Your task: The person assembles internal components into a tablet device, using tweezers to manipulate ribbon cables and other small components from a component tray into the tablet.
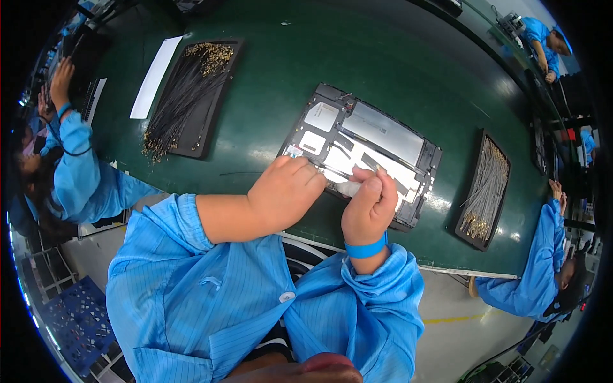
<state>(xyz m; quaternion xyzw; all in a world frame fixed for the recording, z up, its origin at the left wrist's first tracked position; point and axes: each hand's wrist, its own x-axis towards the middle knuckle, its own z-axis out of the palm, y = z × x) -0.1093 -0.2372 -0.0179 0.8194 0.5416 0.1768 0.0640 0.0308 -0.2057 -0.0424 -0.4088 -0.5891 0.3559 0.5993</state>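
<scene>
In front of me a flat, dark-framed electronic device panel [383,137] with silver and white plates lies on the green table, tilted slightly. My left hand [287,191] is closed at its near left edge, with a thin black cable [239,173] trailing out leftward from behind the hand. Over the panel's near middle, my right hand [370,204] is closed in a pinch. What its fingertips hold is too small to make out. A whitish wrap [348,188] covers one of its fingers, and a blue band [366,247] circles that wrist.
A black tray [203,121] of black cables with gold ends stands to the left, beside a white paper strip [153,80]. Another tray [483,191] of grey cables is on the right. Co-workers in blue sit at both sides. The green table's [274,70] front edge runs below my hands.
</scene>
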